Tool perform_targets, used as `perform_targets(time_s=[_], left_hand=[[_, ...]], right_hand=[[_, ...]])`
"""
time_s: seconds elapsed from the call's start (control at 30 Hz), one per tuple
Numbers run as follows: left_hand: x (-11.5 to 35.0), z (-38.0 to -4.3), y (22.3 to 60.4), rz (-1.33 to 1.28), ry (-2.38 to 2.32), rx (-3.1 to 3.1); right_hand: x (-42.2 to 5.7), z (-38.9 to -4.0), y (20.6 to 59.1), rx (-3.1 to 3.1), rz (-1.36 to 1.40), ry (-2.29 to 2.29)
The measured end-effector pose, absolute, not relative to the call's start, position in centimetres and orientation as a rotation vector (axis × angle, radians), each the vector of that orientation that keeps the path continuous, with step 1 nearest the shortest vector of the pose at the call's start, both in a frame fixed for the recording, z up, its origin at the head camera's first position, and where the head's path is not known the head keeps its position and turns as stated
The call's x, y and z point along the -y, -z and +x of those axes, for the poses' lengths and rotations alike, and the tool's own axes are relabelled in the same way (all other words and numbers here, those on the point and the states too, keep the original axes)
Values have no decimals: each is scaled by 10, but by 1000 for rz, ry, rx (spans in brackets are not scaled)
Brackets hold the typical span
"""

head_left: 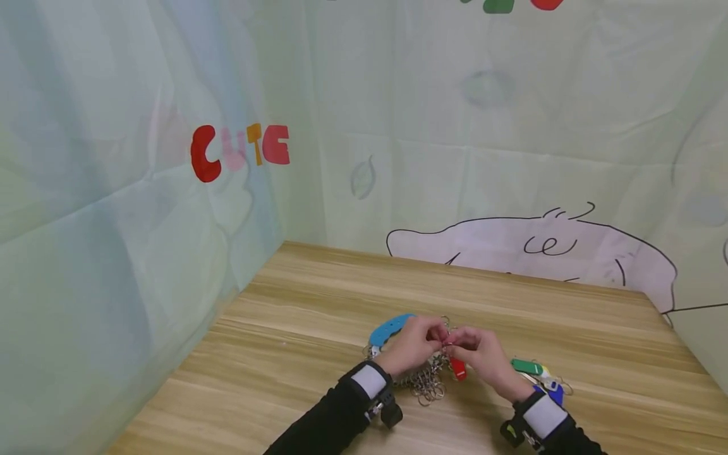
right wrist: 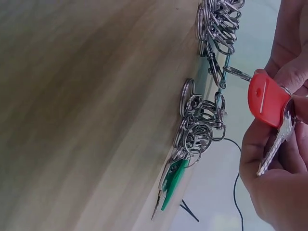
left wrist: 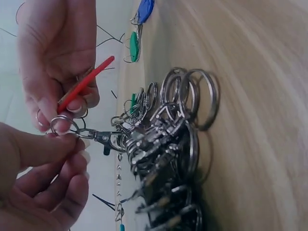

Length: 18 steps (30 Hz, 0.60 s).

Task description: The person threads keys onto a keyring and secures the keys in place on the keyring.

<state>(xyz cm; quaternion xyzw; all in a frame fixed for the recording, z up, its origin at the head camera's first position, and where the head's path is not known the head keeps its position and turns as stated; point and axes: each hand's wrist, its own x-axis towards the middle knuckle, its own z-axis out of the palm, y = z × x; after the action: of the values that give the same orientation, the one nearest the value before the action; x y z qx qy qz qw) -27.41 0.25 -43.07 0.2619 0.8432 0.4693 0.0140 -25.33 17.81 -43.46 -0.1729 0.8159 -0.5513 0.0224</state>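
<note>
My left and right hands meet over a heap of metal rings and clasps (head_left: 429, 382), set on a wood-grained bench (head_left: 273, 360) in a corner hung with pale printed cloth. At the heap's far side, the fingers of my left hand (head_left: 414, 346) pinch a small split ring (left wrist: 60, 117), its metal clasp (left wrist: 103, 138) reaching down toward the heap. Above the heap's right side, the fingers of my right hand (head_left: 483, 357) grip a red key tag (right wrist: 267, 98) near its ring end, off the bench, with a silver key (right wrist: 278, 147) against it. Behind the heap and to its left shows a blue curved strip (head_left: 389, 330), partly covered by my left hand. Well to the heap's right, a green key tag (head_left: 526, 366) and a blue key tag (head_left: 552, 393) lie close together on the streaked tan bench. Beyond the heap, the back cloth (head_left: 421, 107) bears faint leaf prints (head_left: 363, 179) and a black-outlined pale figure (head_left: 489, 243). Far left of the heap, the creased side cloth (head_left: 74, 189) carries colored letters (head_left: 206, 155) spelling CUTE.
</note>
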Motion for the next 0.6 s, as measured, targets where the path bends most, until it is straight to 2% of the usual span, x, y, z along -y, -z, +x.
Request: perform_targets(time_s=[0.23,0.47,0.6], left_hand=[[-3,-276,431,726,-1528,-2592],[-4,-276,431,838,-1453,-2636],[-4,-275,431,793,-1507,-2621]], right_hand=[[-179,-253,434,-2539,-592,1692],[-178,-255,432,-2525,-400,1717],[-178,-255,430,-2508,-387,1726]])
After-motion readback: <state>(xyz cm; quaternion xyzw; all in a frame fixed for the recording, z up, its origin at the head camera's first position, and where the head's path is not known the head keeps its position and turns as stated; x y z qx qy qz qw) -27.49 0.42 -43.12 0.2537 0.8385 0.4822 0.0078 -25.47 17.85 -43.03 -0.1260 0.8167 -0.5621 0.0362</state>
